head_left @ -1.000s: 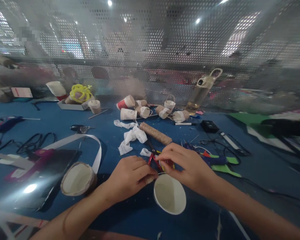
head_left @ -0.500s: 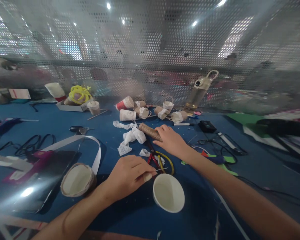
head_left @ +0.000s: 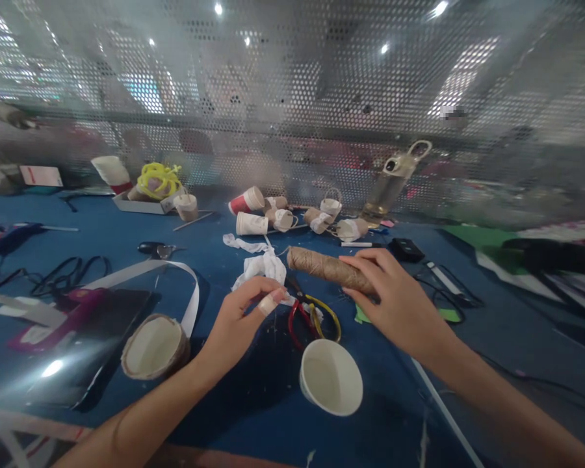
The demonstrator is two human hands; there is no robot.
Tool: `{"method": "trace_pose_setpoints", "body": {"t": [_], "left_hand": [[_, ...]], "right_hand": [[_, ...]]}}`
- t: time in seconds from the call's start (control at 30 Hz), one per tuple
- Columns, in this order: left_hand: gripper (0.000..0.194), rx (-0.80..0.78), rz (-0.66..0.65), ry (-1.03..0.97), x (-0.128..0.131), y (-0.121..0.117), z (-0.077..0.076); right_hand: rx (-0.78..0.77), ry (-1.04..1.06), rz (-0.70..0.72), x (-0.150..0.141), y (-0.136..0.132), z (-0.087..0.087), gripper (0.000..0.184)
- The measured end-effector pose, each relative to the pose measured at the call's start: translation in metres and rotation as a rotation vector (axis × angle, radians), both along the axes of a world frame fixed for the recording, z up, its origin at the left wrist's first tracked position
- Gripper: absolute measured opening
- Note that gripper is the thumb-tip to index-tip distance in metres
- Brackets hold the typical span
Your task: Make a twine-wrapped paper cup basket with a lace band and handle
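My right hand (head_left: 394,302) is wrapped round a spool of brown twine (head_left: 324,266) and holds it lifted above the blue table (head_left: 253,416). My left hand (head_left: 238,322) is raised beside it with its fingertips pinched near the spool's left end; a plaster sits on one finger. What it pinches is too fine to make out. Below the hands lie scissors with red and yellow handles (head_left: 312,316) and a white paper cup (head_left: 331,377) on its side. Crumpled white cloth strips (head_left: 260,265) lie just behind my left hand.
A twine-wrapped cup (head_left: 153,346) with a white ribbon (head_left: 175,276) lies at the left beside a pink glue gun (head_left: 73,315). Several decorated paper cups (head_left: 283,218), a water bottle (head_left: 392,182) and a perforated metal screen (head_left: 292,97) stand behind. Black cables (head_left: 68,273) run left and right.
My right hand left the cup rim, reached back to the twine spool, grasped it and lifted it toward me. My left hand rose from the cup with pinched fingers.
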State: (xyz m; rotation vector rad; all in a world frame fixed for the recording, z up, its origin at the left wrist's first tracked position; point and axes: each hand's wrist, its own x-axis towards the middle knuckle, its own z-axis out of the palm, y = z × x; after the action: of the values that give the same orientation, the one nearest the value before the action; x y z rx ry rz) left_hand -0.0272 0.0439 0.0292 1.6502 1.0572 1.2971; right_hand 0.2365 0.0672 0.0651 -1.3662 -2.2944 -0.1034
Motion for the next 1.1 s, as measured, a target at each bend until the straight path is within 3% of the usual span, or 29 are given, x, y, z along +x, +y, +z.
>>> {"method": "trace_pose_setpoints", "body": {"t": [0.17, 0.3, 0.43, 0.57, 0.8, 0.9, 1.0, 1.1], "left_hand": [[0.028, -0.172, -0.069, -0.198, 0.003, 0.005, -0.003], [0.028, -0.235, -0.210, -0.367, 0.005, 0.002, -0.001], [0.026, -0.100, -0.204, -0.486, 0.004, -0.002, 0.002], [0.021, 0.090, -0.194, -0.466, 0.003, -0.004, 0.001], [0.017, 0.187, -0.298, -0.406, 0.000, -0.008, 0.002], [0.019, 0.234, -0.283, -0.347, -0.001, -0.010, 0.005], [0.019, 0.266, -0.252, -0.273, -0.001, -0.012, 0.009], [0.018, 0.258, -0.231, -0.186, -0.002, -0.014, 0.011]], "right_hand": [[-0.079, 0.130, 0.126, 0.015, -0.028, 0.006, 0.041], [-0.198, 0.084, 0.222, 0.016, -0.043, 0.011, 0.041], [-0.205, 0.056, 0.218, 0.015, -0.045, 0.007, 0.040], [-0.227, 0.059, 0.181, 0.014, -0.034, -0.003, 0.042], [-0.422, 0.250, 0.058, 0.000, 0.012, -0.008, 0.039], [-0.534, 0.339, 0.083, -0.008, 0.036, -0.011, 0.039], [-0.453, 0.373, 0.074, -0.019, 0.047, -0.010, 0.037], [-0.368, 0.384, 0.107, -0.033, 0.041, -0.002, 0.032]]}}
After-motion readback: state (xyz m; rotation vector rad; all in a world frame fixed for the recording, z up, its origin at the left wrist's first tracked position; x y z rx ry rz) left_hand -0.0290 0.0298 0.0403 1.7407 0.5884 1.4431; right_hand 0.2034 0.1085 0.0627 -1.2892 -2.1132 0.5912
